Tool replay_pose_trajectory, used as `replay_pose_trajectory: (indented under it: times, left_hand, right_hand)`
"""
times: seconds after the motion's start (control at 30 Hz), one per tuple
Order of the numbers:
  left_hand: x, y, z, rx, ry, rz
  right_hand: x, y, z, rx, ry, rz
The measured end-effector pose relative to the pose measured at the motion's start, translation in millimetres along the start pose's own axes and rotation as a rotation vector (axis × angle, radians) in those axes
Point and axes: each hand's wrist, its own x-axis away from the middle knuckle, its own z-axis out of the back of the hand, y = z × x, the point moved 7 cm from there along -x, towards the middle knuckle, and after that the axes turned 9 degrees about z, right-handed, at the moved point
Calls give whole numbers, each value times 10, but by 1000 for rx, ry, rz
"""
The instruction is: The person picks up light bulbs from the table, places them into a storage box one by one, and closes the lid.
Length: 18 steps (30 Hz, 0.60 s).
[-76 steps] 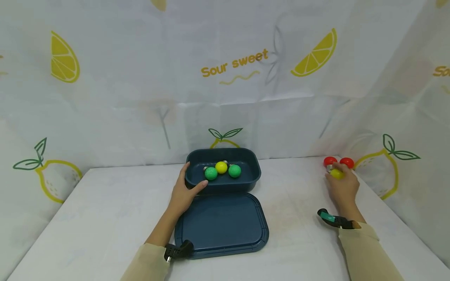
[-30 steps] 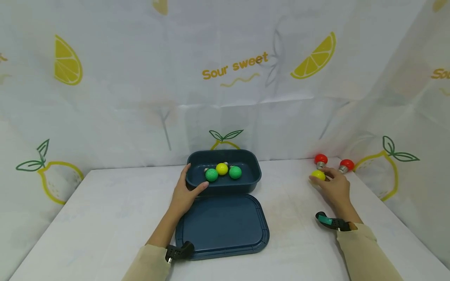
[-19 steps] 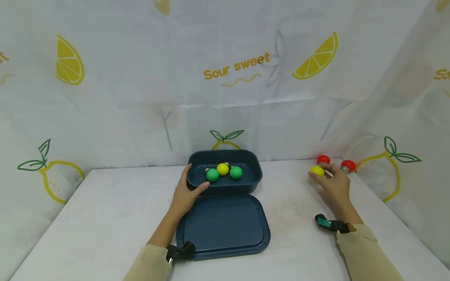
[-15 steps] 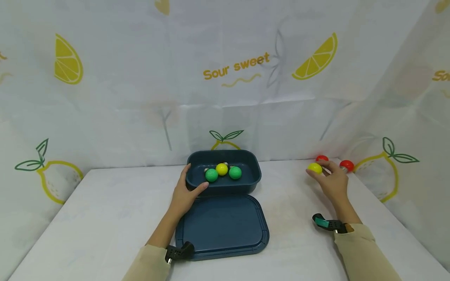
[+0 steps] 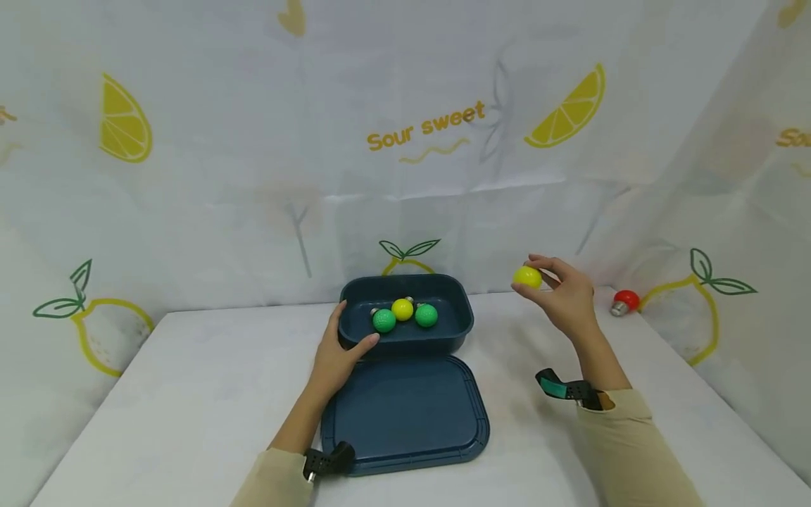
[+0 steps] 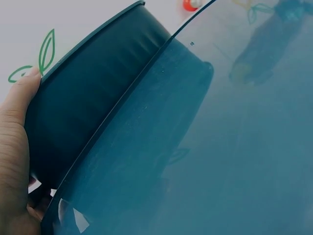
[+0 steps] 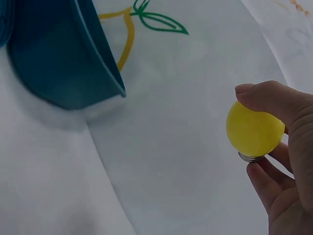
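In the head view a dark blue plastic box (image 5: 453,338) holds two green light bulbs (image 5: 384,320) and a yellow light bulb (image 5: 402,309), all with metal screw bases. My left hand (image 5: 332,359) grips the box's left end, thumb at the front wall and fingers round the side. Right of the box and raised off the table, my right hand (image 5: 567,296) pinches another yellow light bulb (image 5: 527,277) between thumb and fingers. In the right wrist view that yellow bulb (image 7: 254,129) hangs with its metal base downward, apart from the box.
A dark blue lid (image 5: 405,415) lies flat on the white table (image 5: 190,394) in front of the box. One red light bulb (image 5: 626,301) lies at the far right; a second is hidden behind my right hand. A lemon-print sheet (image 5: 253,176) stands behind the table.
My right hand has lifted the yellow bulb from beside the red bulbs at the far right and carried it up and left toward the box. My left hand has stayed on the box.
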Motion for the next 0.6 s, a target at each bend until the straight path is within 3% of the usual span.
replay_pose_trajectory:
  times: [0.3, 0.6]
  left_hand:
    - [-11, 26, -22, 16, 0, -8]
    - [7, 14, 10, 9, 0, -5]
  right_hand:
    - [-200, -316, -462, -117, -36, 29]
    - [-118, -427, -941, -138, -99, 79]
